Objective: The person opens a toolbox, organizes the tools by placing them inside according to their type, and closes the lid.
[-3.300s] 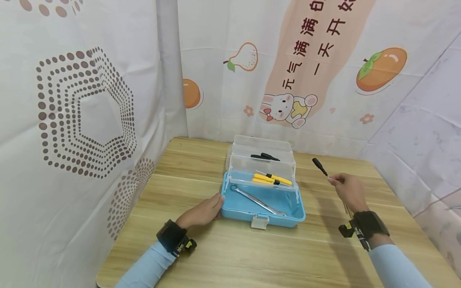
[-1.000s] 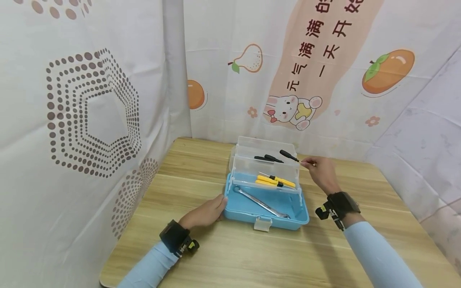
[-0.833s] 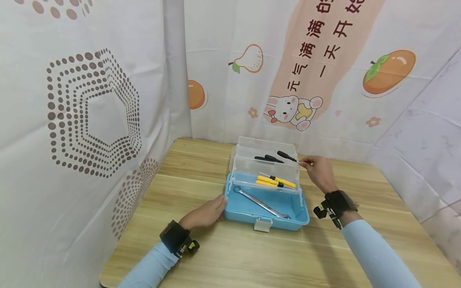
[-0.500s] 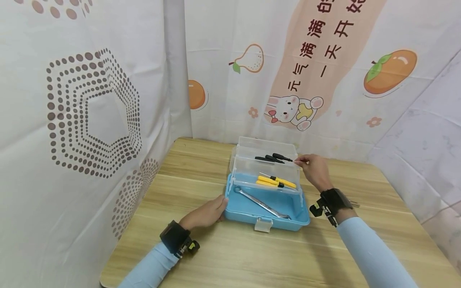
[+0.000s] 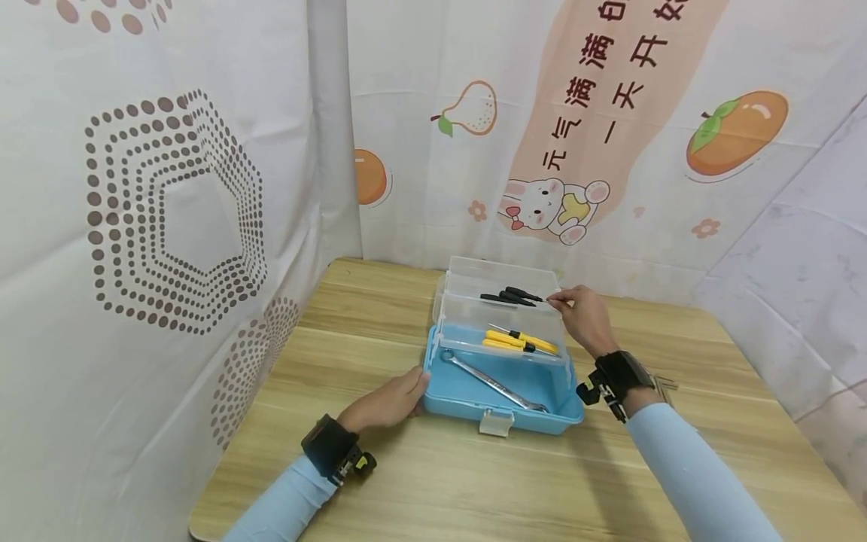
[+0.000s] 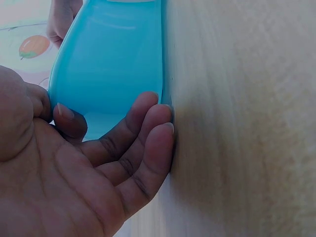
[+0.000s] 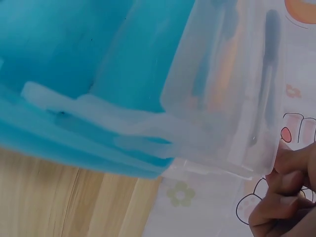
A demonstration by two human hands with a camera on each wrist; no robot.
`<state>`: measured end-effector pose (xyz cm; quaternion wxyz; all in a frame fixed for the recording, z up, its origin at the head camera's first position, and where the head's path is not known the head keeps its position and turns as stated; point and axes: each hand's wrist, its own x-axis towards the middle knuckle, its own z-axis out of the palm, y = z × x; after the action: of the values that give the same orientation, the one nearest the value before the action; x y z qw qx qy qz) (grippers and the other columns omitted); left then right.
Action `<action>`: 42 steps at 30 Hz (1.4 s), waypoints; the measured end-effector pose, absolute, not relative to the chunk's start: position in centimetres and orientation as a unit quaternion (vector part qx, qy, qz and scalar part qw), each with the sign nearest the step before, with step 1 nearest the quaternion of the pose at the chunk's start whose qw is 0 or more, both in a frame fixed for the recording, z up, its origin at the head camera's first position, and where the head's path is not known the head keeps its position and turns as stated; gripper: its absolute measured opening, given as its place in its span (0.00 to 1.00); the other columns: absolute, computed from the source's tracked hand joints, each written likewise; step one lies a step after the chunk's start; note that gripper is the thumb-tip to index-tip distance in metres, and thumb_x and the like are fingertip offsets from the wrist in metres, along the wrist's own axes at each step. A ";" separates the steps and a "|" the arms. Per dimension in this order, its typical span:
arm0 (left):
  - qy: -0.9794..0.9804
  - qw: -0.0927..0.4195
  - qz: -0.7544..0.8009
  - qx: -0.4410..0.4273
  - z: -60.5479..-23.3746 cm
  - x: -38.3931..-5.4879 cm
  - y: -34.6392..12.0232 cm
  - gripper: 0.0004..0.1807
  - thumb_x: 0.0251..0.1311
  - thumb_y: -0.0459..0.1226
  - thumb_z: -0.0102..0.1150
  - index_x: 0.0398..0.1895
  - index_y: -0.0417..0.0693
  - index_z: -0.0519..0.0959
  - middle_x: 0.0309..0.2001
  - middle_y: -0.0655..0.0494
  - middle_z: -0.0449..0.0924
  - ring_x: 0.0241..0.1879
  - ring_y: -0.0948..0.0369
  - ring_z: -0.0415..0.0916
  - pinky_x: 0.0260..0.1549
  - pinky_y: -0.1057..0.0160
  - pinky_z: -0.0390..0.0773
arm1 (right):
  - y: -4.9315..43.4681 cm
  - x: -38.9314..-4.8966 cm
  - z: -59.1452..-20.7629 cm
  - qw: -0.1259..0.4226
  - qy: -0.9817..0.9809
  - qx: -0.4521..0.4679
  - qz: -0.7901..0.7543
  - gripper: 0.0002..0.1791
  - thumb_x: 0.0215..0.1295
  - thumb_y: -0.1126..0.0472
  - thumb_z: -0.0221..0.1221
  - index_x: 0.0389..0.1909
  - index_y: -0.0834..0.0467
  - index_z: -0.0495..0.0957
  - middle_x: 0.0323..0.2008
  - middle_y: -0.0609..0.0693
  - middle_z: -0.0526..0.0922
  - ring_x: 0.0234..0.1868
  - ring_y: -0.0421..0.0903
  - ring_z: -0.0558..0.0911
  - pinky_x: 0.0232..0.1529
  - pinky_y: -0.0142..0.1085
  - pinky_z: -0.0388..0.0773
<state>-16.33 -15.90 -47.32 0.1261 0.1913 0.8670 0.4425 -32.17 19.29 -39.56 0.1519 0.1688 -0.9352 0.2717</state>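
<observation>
A light-blue toolbox stands with its clear trays raised. My left hand holds its left end, thumb at the rim; in the left wrist view the curled fingertips press low on the wall by the table. My right hand is at the right end of the upper tray, finger and thumb pinching the thin shaft end of a black-handled screwdriver. Its handle lies over other black-handled tools in that tray. Yellow-handled screwdrivers lie in the lower tray, a combination wrench in the base.
Thin L-shaped metal rods lie on the wooden table, partly hidden behind my right wrist. The box's pale latch hangs at the front. Printed curtains stand close behind the table and along its left side.
My right hand has carried the black-handled screwdriver left from above the table's right side and lowered it into the upper tray. The left hand keeps its place on the toolbox.
</observation>
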 end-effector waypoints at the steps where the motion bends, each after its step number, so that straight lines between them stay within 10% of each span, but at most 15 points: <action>1: 0.867 0.127 0.443 0.191 -47.3 -16.3 -15.9 0.24 0.85 0.51 0.23 0.50 0.44 0.68 0.30 0.48 0.76 0.28 0.61 0.71 0.32 0.61 0.73 | 19.3 -32.1 -39.6 0.150 -0.935 0.168 0.273 0.09 0.74 0.68 0.60 0.43 0.68 0.87 0.40 0.64 0.83 0.44 0.61 0.80 0.42 0.54 0.76; 10: 0.869 0.115 0.441 0.195 -46.6 -16.3 -16.2 0.23 0.85 0.49 0.23 0.48 0.46 0.69 0.32 0.47 0.76 0.29 0.60 0.72 0.33 0.59 0.76 | 23.5 -31.2 -39.5 0.147 -0.932 0.155 0.292 0.15 0.79 0.58 0.57 0.51 0.66 0.84 0.47 0.65 0.84 0.39 0.57 0.80 0.34 0.44 0.72; 22: 0.863 0.123 0.458 0.172 -46.4 -16.0 -16.9 0.23 0.85 0.49 0.24 0.46 0.46 0.69 0.32 0.48 0.77 0.31 0.56 0.75 0.34 0.58 0.75 | 39.5 -27.4 -45.0 -0.086 -0.971 0.041 0.219 0.38 0.73 0.43 0.61 0.55 0.79 0.73 0.54 0.80 0.76 0.52 0.78 0.76 0.44 0.61 0.78; 32: 0.860 0.126 0.464 0.170 -46.8 -16.3 -16.5 0.22 0.85 0.48 0.28 0.44 0.46 0.71 0.31 0.47 0.78 0.30 0.55 0.75 0.32 0.61 0.74 | 42.1 -25.6 -45.7 -0.096 -0.975 0.021 0.201 0.28 0.70 0.44 0.65 0.41 0.70 0.87 0.36 0.60 0.86 0.35 0.52 0.79 0.35 0.43 0.76; 42: 0.856 0.139 0.465 0.179 -47.0 -16.5 -15.8 0.22 0.86 0.47 0.27 0.44 0.44 0.70 0.31 0.47 0.77 0.30 0.56 0.74 0.31 0.60 0.72 | 43.3 -24.7 -46.2 -0.106 -0.968 -0.023 0.225 0.30 0.68 0.45 0.66 0.40 0.74 0.85 0.30 0.56 0.80 0.33 0.53 0.74 0.32 0.41 0.70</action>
<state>-16.52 -15.79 -47.01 0.1387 0.1790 0.8559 0.4649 -24.70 43.33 -46.16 -0.1055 -0.0228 -0.9683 0.2255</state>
